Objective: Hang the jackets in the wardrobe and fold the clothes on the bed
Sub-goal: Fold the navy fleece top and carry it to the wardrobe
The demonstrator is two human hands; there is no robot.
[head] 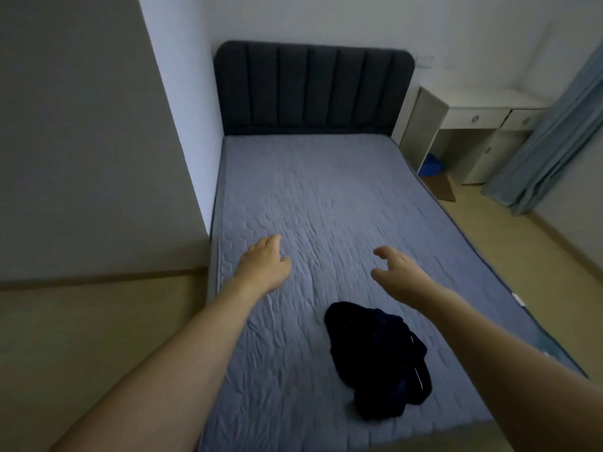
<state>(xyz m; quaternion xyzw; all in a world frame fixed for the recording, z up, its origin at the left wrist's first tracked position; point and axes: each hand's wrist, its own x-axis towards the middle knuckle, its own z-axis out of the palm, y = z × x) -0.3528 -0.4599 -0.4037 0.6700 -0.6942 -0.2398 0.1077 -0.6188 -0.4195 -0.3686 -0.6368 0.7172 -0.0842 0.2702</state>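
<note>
The person is reaching both bare arms out over the bed (326,197), whose quilted blue-grey cover is lying wrinkled from the foot up to the dark padded headboard (313,89) at twelve o'clock. The left hand (262,265) is hovering at about ten o'clock from the middle of the mattress, fingers loosely curled and grasping nothing. The right hand (396,272) is hanging at about two o'clock, thumb and fingers spread apart, likewise released. A crumpled dark garment (378,360) is lying in a heap on the cover at six o'clock, below the right hand and touching neither hand. A white desk (483,115) is standing at two o'clock beside the headboard, with a blue curtain (561,138) hanging at three o'clock.
</note>
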